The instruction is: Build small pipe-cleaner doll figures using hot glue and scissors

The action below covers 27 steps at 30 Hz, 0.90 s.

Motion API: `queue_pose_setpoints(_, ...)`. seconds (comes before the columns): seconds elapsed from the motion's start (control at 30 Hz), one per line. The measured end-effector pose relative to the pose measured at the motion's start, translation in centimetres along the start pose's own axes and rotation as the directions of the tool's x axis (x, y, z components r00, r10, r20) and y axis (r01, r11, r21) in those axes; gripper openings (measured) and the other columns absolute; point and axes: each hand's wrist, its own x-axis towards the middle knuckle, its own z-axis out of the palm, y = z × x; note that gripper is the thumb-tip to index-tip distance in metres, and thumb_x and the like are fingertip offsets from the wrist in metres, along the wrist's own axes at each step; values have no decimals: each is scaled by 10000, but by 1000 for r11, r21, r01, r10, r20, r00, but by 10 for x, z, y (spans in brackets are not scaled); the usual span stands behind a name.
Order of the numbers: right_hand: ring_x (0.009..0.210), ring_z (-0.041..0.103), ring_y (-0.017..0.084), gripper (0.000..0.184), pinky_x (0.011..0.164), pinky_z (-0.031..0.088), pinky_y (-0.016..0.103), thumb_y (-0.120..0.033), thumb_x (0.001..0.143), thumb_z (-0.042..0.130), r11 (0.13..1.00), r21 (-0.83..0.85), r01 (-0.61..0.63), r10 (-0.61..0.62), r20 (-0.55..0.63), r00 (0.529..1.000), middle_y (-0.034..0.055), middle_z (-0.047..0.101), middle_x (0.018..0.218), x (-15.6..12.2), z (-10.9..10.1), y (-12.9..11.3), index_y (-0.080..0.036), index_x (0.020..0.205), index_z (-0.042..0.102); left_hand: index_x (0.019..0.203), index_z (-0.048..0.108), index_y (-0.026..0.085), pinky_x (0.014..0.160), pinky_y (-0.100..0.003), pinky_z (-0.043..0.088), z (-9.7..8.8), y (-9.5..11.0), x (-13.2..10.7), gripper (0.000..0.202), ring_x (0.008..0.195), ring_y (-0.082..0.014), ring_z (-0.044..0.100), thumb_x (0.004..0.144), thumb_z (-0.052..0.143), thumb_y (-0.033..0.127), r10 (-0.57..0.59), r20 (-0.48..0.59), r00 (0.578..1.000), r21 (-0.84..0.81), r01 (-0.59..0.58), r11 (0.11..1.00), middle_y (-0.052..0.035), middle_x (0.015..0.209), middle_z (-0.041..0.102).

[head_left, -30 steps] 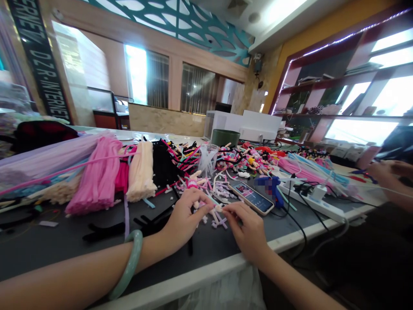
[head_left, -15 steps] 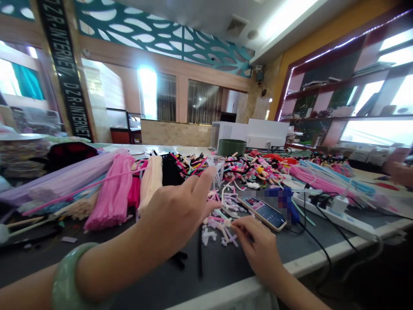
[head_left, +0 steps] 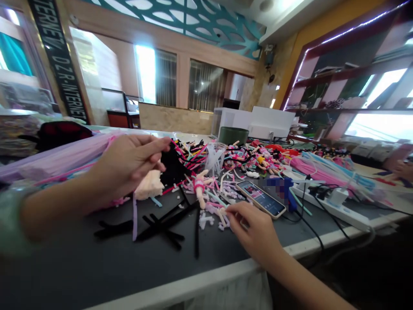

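Note:
My left hand (head_left: pixel 129 163) is raised over the pink and lilac pipe-cleaner bundles (head_left: pixel 61 155), its fingertips at the black pipe-cleaner bundle (head_left: pixel 172 168). I cannot tell whether those fingers hold a strand. A pale green bangle (head_left: pixel 9 215) blurs on that wrist. My right hand (head_left: pixel 248 228) pinches a small pale plastic piece (head_left: pixel 223 211) in a heap of lilac and white pieces (head_left: pixel 211 217). A small doll figure with a pink band (head_left: pixel 199 187) lies just beyond it.
A phone (head_left: pixel 260 199) and a pixelated blue object (head_left: pixel 280 189) lie right of my right hand. A white power strip (head_left: pixel 332 206) with black cables follows the table's white front edge (head_left: pixel 180 286). Another person's hand (head_left: pixel 403 170) is at far right. A green bowl (head_left: pixel 234 135) stands behind.
My left hand has moved from the small pieces up and left, over the bundles to the black one. My right hand stays at the pieces. The view has turned slightly.

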Motion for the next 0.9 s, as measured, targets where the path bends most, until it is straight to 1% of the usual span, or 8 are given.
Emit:
queue_pose_setpoints(0.07, 639, 558, 119, 123, 627, 400, 232, -173, 853, 504, 1000, 10, -15, 15, 25, 1000, -5, 634, 752, 4, -3, -3, -202, 887, 618, 813, 589, 136, 705, -207, 506, 2, -22, -2, 355, 278, 21, 346, 870, 483, 470, -117, 107, 987, -310, 145, 940, 133, 405, 467)
queue_pose_setpoints(0.13, 636, 564, 120, 127, 623, 400, 231, -179, 852, 505, 999, 13, -33, 32, 56, 998, -9, 643, 741, 9, -3, -7, -207, 877, 626, 947, 622, 143, 737, -271, 528, 6, -37, -13, 536, 618, -104, 648, 739, 546, 631, -173, 402, 899, -407, 345, 846, -27, 812, 706)
queue_pose_setpoints(0.27, 719, 612, 146, 173, 652, 427, 241, -173, 855, 494, 999, -10, -47, 48, 134, 990, 10, 684, 833, 20, 8, -13, -217, 935, 641, 1241, 508, 347, 784, -343, 529, 14, -20, -39, 889, 1116, -303, 571, 430, 870, 359, -266, 839, 475, -70, 578, 813, -76, 1408, 437)
queue_pose_setpoints(0.33, 817, 630, 173, 269, 700, 443, 262, -119, 847, 470, 997, -76, -20, 34, 179, 983, 38, 689, 949, 25, 17, -16, -217, 1044, 626, 1115, 626, 304, 801, -296, 516, 19, 0, -43, 621, 1075, -258, 600, 531, 835, 269, -333, 766, 549, 58, 458, 887, -59, 1258, 591)
queue_pose_setpoints(0.43, 909, 627, 210, 389, 739, 452, 297, -59, 838, 431, 983, -183, 26, 15, 220, 975, 85, 659, 1061, 30, 28, -21, -206, 1170, 570, 656, 698, 169, 776, -237, 506, 28, 9, -40, 191, 727, -151, 677, 760, 666, 326, -217, 531, 819, -43, 282, 958, -38, 732, 724)
queue_pose_setpoints(0.53, 867, 632, 197, 267, 737, 457, 295, -131, 881, 442, 996, -94, 7, 7, 141, 990, 70, 680, 971, 33, 29, -29, -201, 1073, 613, 474, 559, 133, 859, -313, 489, 34, -15, -40, 448, 347, -48, 528, 784, 610, 452, -130, 532, 837, -369, 367, 854, 24, 535, 634)
queue_pose_setpoints(0.7, 846, 638, 143, 189, 744, 499, 257, -272, 893, 509, 869, 491, -50, 46, 20, 999, 33, 685, 955, 33, 12, -50, -204, 1028, 622, 505, 568, 115, 803, -431, 500, 34, -58, -53, 697, 295, -92, 495, 577, 490, 804, -27, 881, 473, -347, 683, 642, -51, 528, 620)
queue_pose_setpoints(0.9, 834, 644, 143, 183, 753, 533, 267, -209, 805, 635, 702, 712, -18, -30, 55, 998, 6, 698, 897, 31, 5, -84, -239, 982, 666, 467, 618, 158, 650, -422, 512, 58, -72, -54, 776, 248, -81, 351, 420, 427, 909, 97, 992, 85, -127, 741, 660, -65, 433, 583)
